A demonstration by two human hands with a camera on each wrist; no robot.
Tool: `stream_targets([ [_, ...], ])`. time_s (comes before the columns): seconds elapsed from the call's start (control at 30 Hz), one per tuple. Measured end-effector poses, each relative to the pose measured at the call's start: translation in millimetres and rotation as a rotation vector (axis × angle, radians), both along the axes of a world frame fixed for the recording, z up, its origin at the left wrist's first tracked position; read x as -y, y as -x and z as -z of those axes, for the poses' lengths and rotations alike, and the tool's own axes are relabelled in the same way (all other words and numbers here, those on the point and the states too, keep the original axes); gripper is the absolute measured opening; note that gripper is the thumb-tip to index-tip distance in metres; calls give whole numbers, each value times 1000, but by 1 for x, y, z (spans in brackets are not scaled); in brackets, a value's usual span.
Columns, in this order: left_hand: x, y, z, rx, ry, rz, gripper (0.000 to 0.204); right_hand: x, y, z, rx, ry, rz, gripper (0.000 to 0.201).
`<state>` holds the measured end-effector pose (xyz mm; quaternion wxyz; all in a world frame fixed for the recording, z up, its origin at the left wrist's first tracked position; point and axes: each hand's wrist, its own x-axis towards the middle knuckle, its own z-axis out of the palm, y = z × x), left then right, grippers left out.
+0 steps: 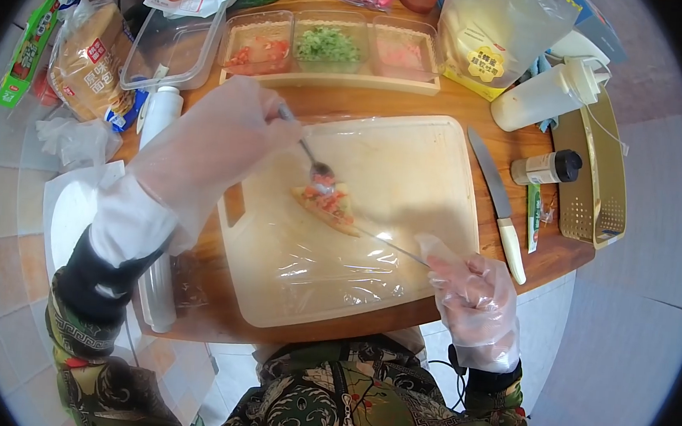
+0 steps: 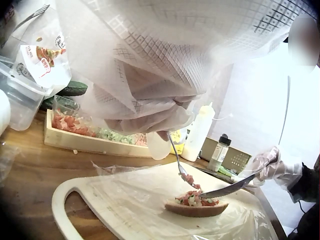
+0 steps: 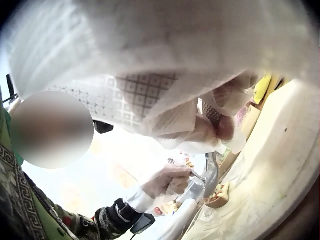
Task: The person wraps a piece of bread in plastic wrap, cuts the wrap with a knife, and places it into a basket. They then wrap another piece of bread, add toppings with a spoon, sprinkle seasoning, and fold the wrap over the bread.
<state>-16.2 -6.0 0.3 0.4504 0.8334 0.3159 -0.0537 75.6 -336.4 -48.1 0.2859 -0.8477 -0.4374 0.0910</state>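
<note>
A piece of bread (image 1: 330, 208) topped with chopped red and green bits lies on plastic film over the white cutting board (image 1: 433, 164). The left hand (image 1: 223, 136), in a clear glove, grips a metal spoon (image 1: 322, 168) whose bowl holds reddish filling just above the bread. From the other side, the gloved right hand (image 1: 478, 304) holds a metal utensil (image 1: 390, 246) with its far end at the bread. In the left wrist view this utensil's flat blade (image 2: 227, 190) touches the topping (image 2: 195, 199), and the spoon (image 2: 183, 172) hangs over it.
Behind the board stands a wooden tray (image 1: 327, 78) with tubs of chopped red, green and pink food. A knife (image 1: 498, 197), a seasoning bottle (image 1: 545, 167) and a gold basket (image 1: 596, 177) are at the right. Bagged bread (image 1: 92, 61) and a film roll (image 1: 164, 119) sit at the left.
</note>
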Motion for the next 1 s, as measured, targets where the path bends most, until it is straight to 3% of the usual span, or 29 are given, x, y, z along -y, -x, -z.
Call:
stream_targets([
  [0.07, 3, -1, -5, -26, -33, -17, 26, 2, 0, 1, 62, 6, -22, 50],
  [0.13, 3, -2, -6, -28, -42, -9, 27, 6, 0, 9, -33, -62, 15, 47],
  [0.27, 5, -4, -9, -24, -71, -6, 27, 1, -2, -12, -50, -45, 56, 42],
  [0.37, 3, -7, -11, -65, -77, 42, 27, -3, -4, -11, 110, -38, 78, 37],
  [0.47, -2, -7, -1, -17, -65, 55, 27, 0, -7, -4, 75, -58, 71, 37],
  [0.53, -2, -9, 0, -15, -57, 52, 26, 0, -6, -8, -105, 32, 111, 29],
  [0.63, 0, -11, 1, -21, -44, 54, 24, 0, -10, 5, -18, -46, 98, 41],
  [0.73, -1, -12, 6, -5, -37, 75, 22, -3, -7, 1, -49, -37, 167, 42],
  [1.0, 1, -17, 2, -45, 1, 86, 22, -4, -11, 6, -12, -38, 127, 42],
])
